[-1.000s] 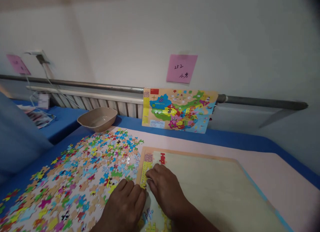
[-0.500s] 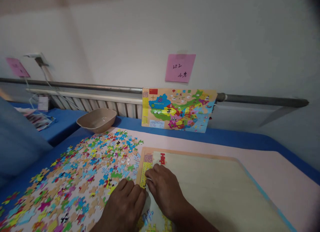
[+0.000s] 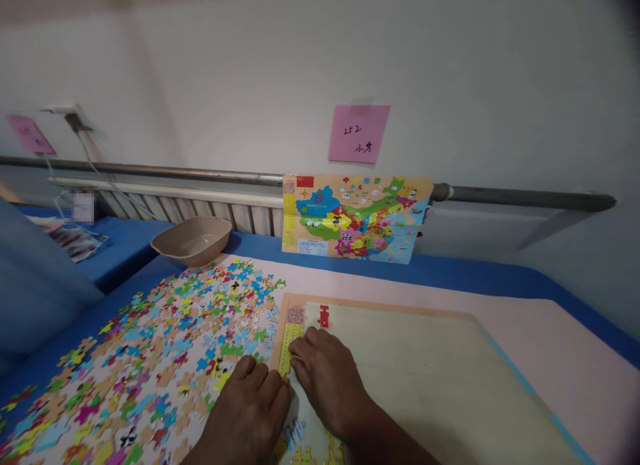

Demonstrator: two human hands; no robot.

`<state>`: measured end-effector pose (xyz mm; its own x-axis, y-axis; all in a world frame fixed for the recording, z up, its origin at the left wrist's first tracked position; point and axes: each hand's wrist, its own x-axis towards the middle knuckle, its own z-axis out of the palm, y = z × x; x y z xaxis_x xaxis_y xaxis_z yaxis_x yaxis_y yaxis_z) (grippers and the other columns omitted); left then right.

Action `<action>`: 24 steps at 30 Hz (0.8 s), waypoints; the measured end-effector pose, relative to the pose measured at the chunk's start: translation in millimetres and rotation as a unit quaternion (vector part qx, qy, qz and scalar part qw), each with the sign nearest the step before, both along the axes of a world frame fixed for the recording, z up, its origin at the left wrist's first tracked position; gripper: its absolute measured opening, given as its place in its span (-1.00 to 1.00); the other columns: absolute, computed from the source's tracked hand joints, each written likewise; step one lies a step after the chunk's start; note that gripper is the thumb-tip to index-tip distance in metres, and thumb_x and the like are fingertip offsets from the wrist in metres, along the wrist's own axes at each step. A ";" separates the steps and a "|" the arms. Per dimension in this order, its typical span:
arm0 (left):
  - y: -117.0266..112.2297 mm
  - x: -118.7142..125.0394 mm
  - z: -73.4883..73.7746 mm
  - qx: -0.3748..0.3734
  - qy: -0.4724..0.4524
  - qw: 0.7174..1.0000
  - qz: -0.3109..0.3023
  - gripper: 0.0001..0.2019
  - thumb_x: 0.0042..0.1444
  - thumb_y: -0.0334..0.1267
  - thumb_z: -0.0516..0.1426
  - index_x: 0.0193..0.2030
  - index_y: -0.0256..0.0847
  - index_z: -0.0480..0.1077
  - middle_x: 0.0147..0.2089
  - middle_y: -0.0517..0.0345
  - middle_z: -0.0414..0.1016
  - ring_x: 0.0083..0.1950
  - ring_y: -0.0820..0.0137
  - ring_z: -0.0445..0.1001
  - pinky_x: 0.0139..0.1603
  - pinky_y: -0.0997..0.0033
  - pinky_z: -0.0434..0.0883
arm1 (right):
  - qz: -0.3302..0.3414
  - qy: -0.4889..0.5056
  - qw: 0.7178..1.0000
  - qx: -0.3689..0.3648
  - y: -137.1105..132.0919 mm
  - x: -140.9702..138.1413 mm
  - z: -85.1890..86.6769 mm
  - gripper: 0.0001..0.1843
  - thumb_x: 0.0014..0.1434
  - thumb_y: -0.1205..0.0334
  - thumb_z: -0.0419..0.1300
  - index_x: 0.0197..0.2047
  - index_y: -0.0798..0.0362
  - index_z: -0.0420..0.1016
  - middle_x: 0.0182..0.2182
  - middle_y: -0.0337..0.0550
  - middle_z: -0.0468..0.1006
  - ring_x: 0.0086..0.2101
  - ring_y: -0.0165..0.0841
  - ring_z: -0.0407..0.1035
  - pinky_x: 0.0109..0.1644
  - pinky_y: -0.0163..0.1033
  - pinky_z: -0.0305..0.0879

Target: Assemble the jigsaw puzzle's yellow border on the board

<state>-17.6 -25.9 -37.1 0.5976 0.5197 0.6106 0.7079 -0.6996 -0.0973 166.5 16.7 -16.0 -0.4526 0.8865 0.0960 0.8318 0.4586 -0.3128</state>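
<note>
Curled fingers close my left hand (image 3: 250, 408) at the left edge of the puzzle board (image 3: 415, 351); its fingertips are hidden. Beside it, my right hand (image 3: 327, 378) is bent over the board, fingertips pinched against the lower end of the yellow puzzle strip (image 3: 291, 338). Whatever either hand grips is covered by the fingers. Just above my right hand lies a red puzzle piece (image 3: 325, 316) with yellow stars. Loose yellow puzzle pieces (image 3: 303, 455) and a blue-white puzzle piece (image 3: 295, 430) rest on the board below the hands.
Many loose puzzle pieces (image 3: 165, 358) spread over the pink sheet (image 3: 530, 318) to the left. A beige bowl (image 3: 193, 241) stands behind them. The printed map picture (image 3: 356, 218) leans on the pipe (image 3: 520, 198) at the wall. Blue cloth (image 3: 40, 285) shows at far left.
Both hands keep nearly the same place and closed shape on the board. The camera view has shifted very slightly.
</note>
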 end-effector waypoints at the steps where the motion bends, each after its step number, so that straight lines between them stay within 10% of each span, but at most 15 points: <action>1: -0.4 -0.4 0.8 -0.001 0.001 1.000 0.001 -0.88 0.09 -0.47 0.18 -0.36 -0.18 0.36 -0.40 0.14 0.39 -0.36 0.25 0.29 -0.20 0.13 0.18 | 0.000 -0.001 1.000 0.000 0.0 -0.1 0.1 -0.88 0.45 0.32 0.26 -0.19 -0.06 0.54 -0.15 -0.22 0.57 -0.14 -0.25 0.40 -0.10 -0.16 0.14; 15: -18.8 11.1 8.3 0.023 0.029 0.999 0.015 -0.85 0.07 -0.48 0.18 -0.34 -0.14 0.37 -0.43 0.21 0.47 -0.43 0.30 0.40 -0.42 0.21 0.29 | 0.001 -0.004 1.000 0.005 -0.1 0.7 -2.4 -0.85 0.43 0.35 0.28 -0.22 -0.05 0.52 -0.18 -0.23 0.55 -0.17 -0.25 0.38 -0.13 -0.14 0.12; 24: -39.1 13.7 -8.7 -0.035 0.119 0.990 0.061 -0.70 0.30 -0.12 0.26 0.05 -0.26 0.51 0.12 -0.07 0.70 -0.52 0.40 0.56 -0.66 0.38 0.38 | 0.008 -0.010 1.000 0.009 1.3 1.4 -0.7 -0.85 0.40 0.38 0.29 -0.23 -0.05 0.53 -0.24 -0.24 0.52 -0.21 -0.28 0.37 -0.16 -0.16 0.10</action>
